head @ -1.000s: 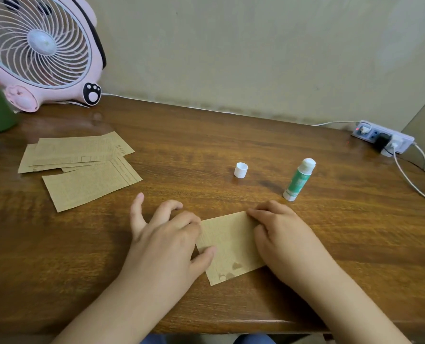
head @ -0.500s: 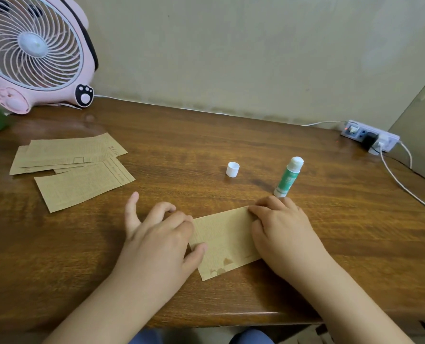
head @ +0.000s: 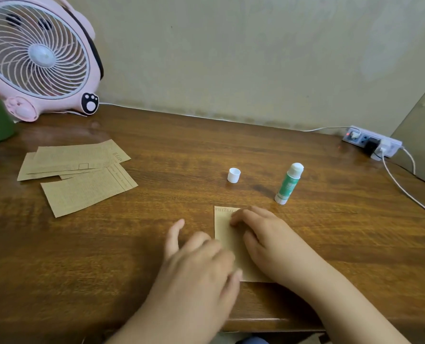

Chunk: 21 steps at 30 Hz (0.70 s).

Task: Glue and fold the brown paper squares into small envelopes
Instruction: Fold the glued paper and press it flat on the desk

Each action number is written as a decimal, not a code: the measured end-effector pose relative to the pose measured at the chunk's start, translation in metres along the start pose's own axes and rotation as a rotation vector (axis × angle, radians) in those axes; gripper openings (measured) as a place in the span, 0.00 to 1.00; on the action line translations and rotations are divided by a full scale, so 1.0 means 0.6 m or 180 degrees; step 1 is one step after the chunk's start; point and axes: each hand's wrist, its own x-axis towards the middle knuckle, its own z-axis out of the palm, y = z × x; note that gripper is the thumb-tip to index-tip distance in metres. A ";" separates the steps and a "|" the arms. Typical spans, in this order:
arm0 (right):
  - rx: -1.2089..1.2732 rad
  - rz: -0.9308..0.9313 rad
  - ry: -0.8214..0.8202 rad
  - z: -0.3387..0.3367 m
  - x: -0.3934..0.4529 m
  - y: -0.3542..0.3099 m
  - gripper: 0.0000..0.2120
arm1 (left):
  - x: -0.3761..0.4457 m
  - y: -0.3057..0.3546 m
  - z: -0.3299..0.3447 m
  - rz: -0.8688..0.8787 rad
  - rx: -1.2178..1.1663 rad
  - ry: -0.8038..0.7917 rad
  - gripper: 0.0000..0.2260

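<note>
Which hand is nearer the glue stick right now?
Right. The right hand rests on the folded brown paper just below the upright glue stick; the left hand lies further down and to the left, at the paper's left edge.

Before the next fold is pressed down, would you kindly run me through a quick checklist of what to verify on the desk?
1. Paper lies flat on the desk: ok.
2. Right hand rests on the paper, fingers on its far part: ok.
3. Left hand at the paper's left edge, blurred; its grip: cannot tell.
4. Glue stick upright, within reach: ok.
5. Glue stick capped: not ok, the cap stands apart to its left.
6. Spare papers stay clear of the work, far left: ok.
</note>
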 end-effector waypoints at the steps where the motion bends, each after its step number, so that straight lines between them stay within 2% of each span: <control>1: -0.0001 -0.0029 0.0000 0.000 0.003 0.002 0.20 | 0.018 -0.009 -0.010 -0.0112 -0.0068 -0.0246 0.14; 3: -0.0100 -0.0073 -0.0035 0.002 0.008 0.002 0.21 | 0.054 -0.029 -0.020 -0.0393 0.0020 -0.0765 0.20; 5: -0.0281 -0.0100 -0.0021 0.008 0.013 -0.003 0.25 | 0.073 -0.049 -0.009 -0.0420 0.0044 -0.1160 0.31; 9: -0.0601 -0.0086 0.0034 0.027 0.025 -0.012 0.38 | 0.080 -0.058 0.003 -0.0385 0.0079 -0.1276 0.44; 11: -0.0677 0.0066 0.0113 0.029 0.023 -0.007 0.38 | 0.077 -0.059 0.005 -0.0363 0.0178 -0.1238 0.45; 16: -0.1268 0.0428 0.0428 0.014 0.016 0.011 0.27 | 0.077 -0.059 0.009 -0.0414 0.0125 -0.1293 0.44; 18: -0.1271 0.0321 0.0500 0.018 0.022 0.000 0.24 | 0.079 -0.057 0.007 -0.0432 0.0104 -0.1304 0.43; 21: -0.1127 0.0192 0.0382 0.027 0.028 -0.012 0.26 | 0.078 -0.058 0.010 -0.0414 0.0166 -0.1235 0.44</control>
